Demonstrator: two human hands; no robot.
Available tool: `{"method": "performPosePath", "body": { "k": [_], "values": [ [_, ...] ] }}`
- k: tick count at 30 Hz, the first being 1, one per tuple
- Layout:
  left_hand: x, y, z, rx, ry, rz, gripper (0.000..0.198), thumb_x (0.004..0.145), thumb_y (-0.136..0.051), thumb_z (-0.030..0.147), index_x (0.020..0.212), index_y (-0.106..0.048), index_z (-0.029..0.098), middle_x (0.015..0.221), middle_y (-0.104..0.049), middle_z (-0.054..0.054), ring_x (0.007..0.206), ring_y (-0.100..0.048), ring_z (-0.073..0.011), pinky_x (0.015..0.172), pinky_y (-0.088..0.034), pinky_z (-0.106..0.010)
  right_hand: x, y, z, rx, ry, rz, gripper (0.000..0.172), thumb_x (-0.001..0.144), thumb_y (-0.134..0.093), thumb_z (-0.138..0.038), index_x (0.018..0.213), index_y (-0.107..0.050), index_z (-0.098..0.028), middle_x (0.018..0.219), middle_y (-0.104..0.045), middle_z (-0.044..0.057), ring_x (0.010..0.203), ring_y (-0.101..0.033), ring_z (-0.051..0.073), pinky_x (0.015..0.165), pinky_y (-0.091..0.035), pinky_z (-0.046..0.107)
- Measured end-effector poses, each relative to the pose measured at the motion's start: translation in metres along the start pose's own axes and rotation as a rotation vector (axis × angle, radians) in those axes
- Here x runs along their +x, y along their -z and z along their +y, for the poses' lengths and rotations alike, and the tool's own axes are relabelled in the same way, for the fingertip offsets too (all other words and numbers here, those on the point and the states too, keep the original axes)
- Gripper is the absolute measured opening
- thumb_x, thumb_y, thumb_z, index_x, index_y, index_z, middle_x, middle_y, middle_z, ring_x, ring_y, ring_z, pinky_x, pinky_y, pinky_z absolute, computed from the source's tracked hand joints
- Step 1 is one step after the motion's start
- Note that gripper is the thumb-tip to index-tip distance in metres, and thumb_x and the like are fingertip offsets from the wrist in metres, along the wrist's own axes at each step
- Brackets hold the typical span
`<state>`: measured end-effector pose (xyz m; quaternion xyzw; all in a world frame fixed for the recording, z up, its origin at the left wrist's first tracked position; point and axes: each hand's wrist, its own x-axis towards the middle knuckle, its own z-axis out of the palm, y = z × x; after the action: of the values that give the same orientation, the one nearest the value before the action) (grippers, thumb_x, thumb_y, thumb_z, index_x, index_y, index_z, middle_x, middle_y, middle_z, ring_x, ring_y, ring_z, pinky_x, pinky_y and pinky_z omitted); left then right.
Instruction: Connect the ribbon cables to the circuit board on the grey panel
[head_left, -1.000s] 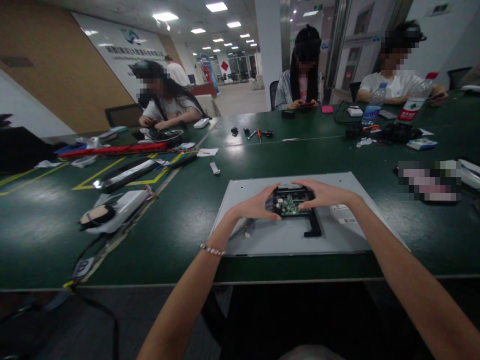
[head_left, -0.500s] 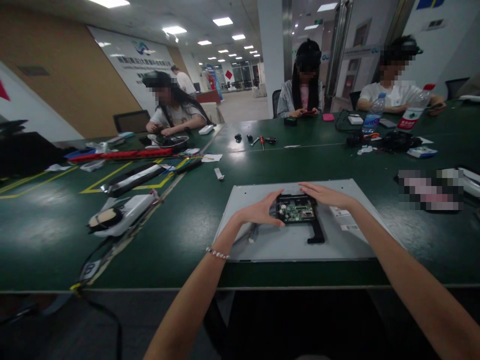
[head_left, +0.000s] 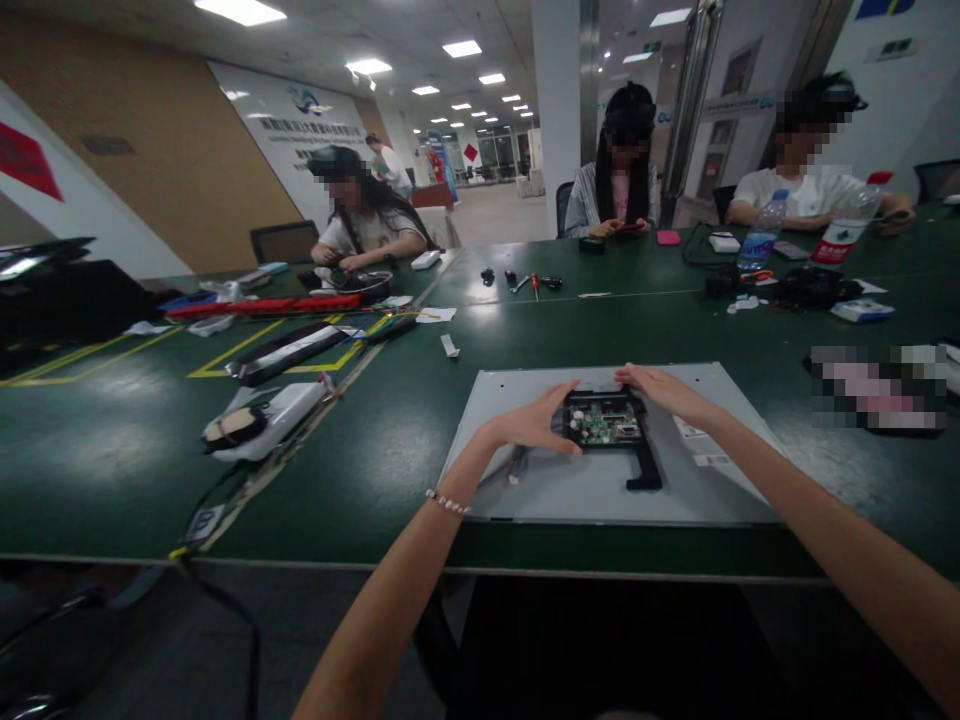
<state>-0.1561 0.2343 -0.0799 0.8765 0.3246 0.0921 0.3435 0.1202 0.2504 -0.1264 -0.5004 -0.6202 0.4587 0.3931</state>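
A black plastic bracket (head_left: 646, 465) lies over a flat grey panel (head_left: 555, 500), framing a green circuit board (head_left: 611, 425). My left hand (head_left: 529, 422) grips the bracket's left side, thumb at the near corner and fingers at the far one. At the far right corner, the fingers of my right hand (head_left: 664, 390) rest on the bracket's edge; its thumb is hidden. Some thin cables (head_left: 514, 465) lie on the panel below my left hand. White labels (head_left: 711, 460) are stuck on the panel's right part.
The panel lies near the front edge of a green table (head_left: 360, 490). Screwdriver (head_left: 535, 287), bottles (head_left: 763, 232) and a white-wrapped bundle (head_left: 274, 415) are around it. Across the table sit several people, including a person in a striped shirt (head_left: 589, 200).
The view has turned slightly left, so everything sits a little farther right. Both hands stay at the bracket, which has not visibly moved on the panel.
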Motion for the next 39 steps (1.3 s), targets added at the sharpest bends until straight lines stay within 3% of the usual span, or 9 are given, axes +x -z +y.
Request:
{"method": "performPosePath", "body": {
  "k": [5, 8, 12, 17, 20, 23, 28, 39],
  "values": [
    [0.002, 0.024, -0.007, 0.097, 0.02, -0.043, 0.11, 0.073, -0.068, 0.058, 0.154, -0.009, 0.014, 0.159, -0.014, -0.018, 0.145, -0.019, -0.0317, 0.117, -0.02, -0.044, -0.004, -0.003, 0.001, -0.065, 0.051, 0.027, 0.048, 0.096, -0.037, -0.055, 0.117, -0.063, -0.019, 0.125, -0.065, 0.011, 0.12, -0.058, 0.023, 0.11, -0.036, 0.042],
    [0.001, 0.056, -0.032, 0.305, 0.078, 0.08, 0.091, 0.082, -0.06, 0.051, 0.152, -0.018, 0.011, 0.158, -0.018, -0.018, 0.145, -0.02, -0.029, 0.117, -0.021, -0.04, -0.01, -0.005, 0.001, -0.115, 0.074, 0.063, 0.048, 0.096, -0.036, -0.055, 0.122, -0.06, -0.022, 0.126, -0.065, 0.009, 0.122, -0.056, 0.022, 0.112, -0.033, 0.042],
    [-0.012, 0.101, -0.083, 0.687, 0.358, 0.328, 0.06, 0.084, -0.055, 0.026, 0.141, -0.042, 0.014, 0.15, -0.036, -0.015, 0.137, -0.036, -0.0291, 0.113, -0.03, -0.04, -0.015, -0.008, -0.001, -0.122, 0.088, 0.078, 0.05, 0.096, -0.034, -0.057, 0.127, -0.057, -0.025, 0.126, -0.065, 0.007, 0.123, -0.055, 0.021, 0.112, -0.033, 0.042],
    [-0.029, 0.128, -0.129, 0.928, 0.647, 0.338, 0.044, 0.087, -0.047, 0.013, 0.13, -0.053, 0.016, 0.139, -0.047, -0.016, 0.119, -0.055, -0.0259, 0.098, -0.045, -0.035, -0.017, -0.01, -0.003, -0.129, 0.11, 0.072, 0.052, 0.095, -0.034, -0.06, 0.128, -0.057, -0.025, 0.129, -0.063, 0.007, 0.125, -0.053, 0.023, 0.113, -0.032, 0.043],
    [-0.028, 0.136, -0.14, 0.981, 0.71, 0.291, 0.036, 0.092, -0.038, 0.01, 0.121, -0.059, 0.012, 0.123, -0.057, -0.018, 0.106, -0.063, -0.0234, 0.09, -0.049, -0.033, -0.016, -0.011, -0.001, -0.146, 0.11, 0.075, 0.054, 0.094, -0.035, -0.061, 0.128, -0.057, -0.026, 0.131, -0.062, 0.008, 0.126, -0.052, 0.024, 0.113, -0.031, 0.044],
    [-0.023, 0.144, -0.145, 1.008, 0.734, 0.239, 0.032, 0.092, -0.037, 0.009, 0.11, -0.063, 0.007, 0.108, -0.065, -0.02, 0.103, -0.065, -0.0261, 0.089, -0.049, -0.035, -0.015, -0.012, 0.001, -0.149, 0.114, 0.064, 0.054, 0.094, -0.035, -0.061, 0.13, -0.056, -0.026, 0.132, -0.061, 0.007, 0.127, -0.051, 0.024, 0.113, -0.032, 0.044],
    [-0.024, 0.149, -0.147, 1.027, 0.722, 0.25, 0.031, 0.091, -0.039, 0.008, 0.108, -0.065, 0.007, 0.106, -0.067, -0.022, 0.102, -0.065, -0.0295, 0.087, -0.05, -0.039, -0.016, -0.014, -0.002, -0.17, 0.127, 0.06, 0.052, 0.095, -0.035, -0.059, 0.13, -0.056, -0.027, 0.133, -0.06, 0.006, 0.127, -0.051, 0.024, 0.113, -0.031, 0.046],
    [-0.059, 0.107, -0.11, 1.069, 0.65, 0.218, 0.035, 0.095, -0.033, 0.014, 0.107, -0.065, 0.009, 0.099, -0.068, -0.02, 0.096, -0.067, -0.0301, 0.081, -0.052, -0.04, -0.02, -0.014, -0.001, -0.21, 0.155, 0.049, 0.05, 0.095, -0.036, -0.056, 0.13, -0.055, -0.026, 0.13, -0.062, 0.006, 0.125, -0.052, 0.025, 0.111, -0.033, 0.045]
  ]
}}
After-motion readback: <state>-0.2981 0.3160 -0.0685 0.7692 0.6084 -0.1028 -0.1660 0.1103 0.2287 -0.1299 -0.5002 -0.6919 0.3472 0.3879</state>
